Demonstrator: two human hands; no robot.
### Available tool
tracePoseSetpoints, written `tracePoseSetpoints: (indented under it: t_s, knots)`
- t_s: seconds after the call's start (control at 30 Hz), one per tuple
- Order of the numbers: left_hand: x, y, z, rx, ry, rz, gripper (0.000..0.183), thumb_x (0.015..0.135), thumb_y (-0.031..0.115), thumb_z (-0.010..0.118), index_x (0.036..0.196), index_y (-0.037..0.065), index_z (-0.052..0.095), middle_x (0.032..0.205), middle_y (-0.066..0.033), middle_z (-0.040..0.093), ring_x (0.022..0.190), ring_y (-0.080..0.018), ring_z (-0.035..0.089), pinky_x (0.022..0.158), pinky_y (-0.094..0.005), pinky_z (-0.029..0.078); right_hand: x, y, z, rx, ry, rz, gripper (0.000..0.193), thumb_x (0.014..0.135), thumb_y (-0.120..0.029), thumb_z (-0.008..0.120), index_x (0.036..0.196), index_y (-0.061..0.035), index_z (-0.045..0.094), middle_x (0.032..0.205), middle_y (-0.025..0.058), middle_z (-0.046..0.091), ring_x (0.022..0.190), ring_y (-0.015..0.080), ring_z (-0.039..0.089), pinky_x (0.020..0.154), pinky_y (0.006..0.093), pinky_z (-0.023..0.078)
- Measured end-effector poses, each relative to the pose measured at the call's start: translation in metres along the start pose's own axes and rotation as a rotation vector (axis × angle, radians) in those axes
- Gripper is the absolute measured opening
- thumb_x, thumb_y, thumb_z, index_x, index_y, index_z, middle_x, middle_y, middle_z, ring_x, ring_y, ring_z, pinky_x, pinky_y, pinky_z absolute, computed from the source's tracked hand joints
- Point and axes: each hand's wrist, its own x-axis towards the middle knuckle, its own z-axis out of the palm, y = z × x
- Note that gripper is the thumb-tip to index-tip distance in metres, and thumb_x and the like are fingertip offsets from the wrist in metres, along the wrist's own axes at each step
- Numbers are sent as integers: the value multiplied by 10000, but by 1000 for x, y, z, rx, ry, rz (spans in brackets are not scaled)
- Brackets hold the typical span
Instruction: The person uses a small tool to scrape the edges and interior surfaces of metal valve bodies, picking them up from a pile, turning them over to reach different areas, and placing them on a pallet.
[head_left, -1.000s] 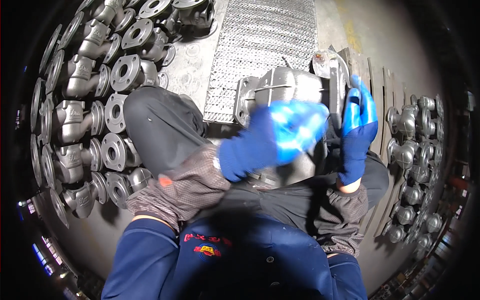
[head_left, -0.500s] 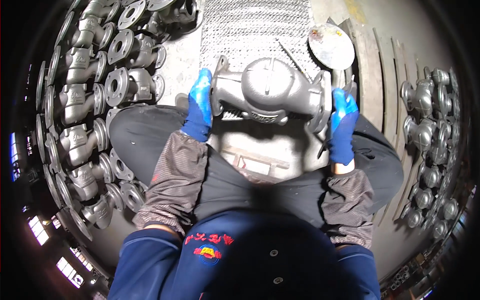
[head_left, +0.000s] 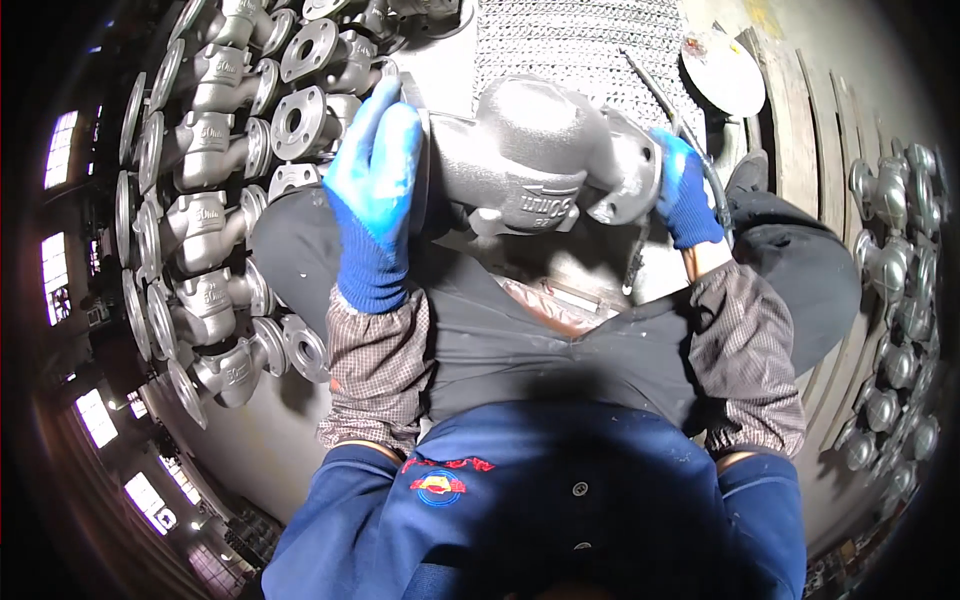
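Note:
A grey cast valve body (head_left: 530,140) with a round bulge in the middle and a flange at each end is held between my two hands, above my lap. My left hand (head_left: 378,165), in a blue glove, grips the left flange, its fingers stretched along the outer face. That flange is mostly hidden behind the glove. On the other side my right hand (head_left: 686,185), also blue-gloved, grips the right flange (head_left: 632,170), whose bolt holes show. The valve body is tilted, with raised lettering on its near side.
Rows of similar flanged valve bodies (head_left: 210,150) stand at the left. More rounded castings (head_left: 890,270) line the right side beside wooden planks (head_left: 800,130). Ahead lie a textured metal mat (head_left: 575,40), a pale round disc (head_left: 722,75) and a dark hose (head_left: 655,88).
The valve body has come up nearer and rolled, so its lettered side shows more. Both hands have moved with it, still on the flanges. The whole view has shifted.

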Motion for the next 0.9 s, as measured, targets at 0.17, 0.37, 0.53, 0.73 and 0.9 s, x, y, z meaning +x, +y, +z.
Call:
tracePoseSetpoints:
  t_s: [0.17,0.37,0.53,0.73,0.9]
  knots:
    - [-6,22,-11,-59,-75,-61,425,878,114,645,1265,-37,556,1166,-170,636,1037,-198,621,932,-302,471,19,-26,11,-40,-157,-25,377,771,-164,658,1095,14,589,994,245,625,946,414,600,805,406,492]
    - [-4,39,7,-50,-198,112,638,781,163,733,1339,-21,483,1280,-198,574,1165,-250,575,992,-341,440,11,17,16,-20,-27,-71,366,786,-114,623,1124,17,579,1033,241,626,994,403,605,846,396,496]
    - [-1,39,15,53,-174,135,708,747,225,742,1353,-16,467,1207,-213,617,1006,-262,666,888,-333,513,12,-6,-4,761,-114,521,231,932,-194,491,957,9,599,832,90,633,706,201,599,637,299,484]
    - [2,46,20,103,-152,32,747,716,298,770,1332,-15,487,1160,-227,632,967,-278,677,845,-336,526,48,-54,-30,819,201,700,383,919,-272,467,1006,62,632,856,154,680,703,190,656,618,263,507]
    - [11,78,33,362,-269,17,713,761,360,750,1337,24,498,1225,-201,604,1073,-245,624,945,-325,466,54,-138,-82,728,25,390,402,1000,-327,416,1159,-19,620,883,61,696,699,83,611,582,189,442]
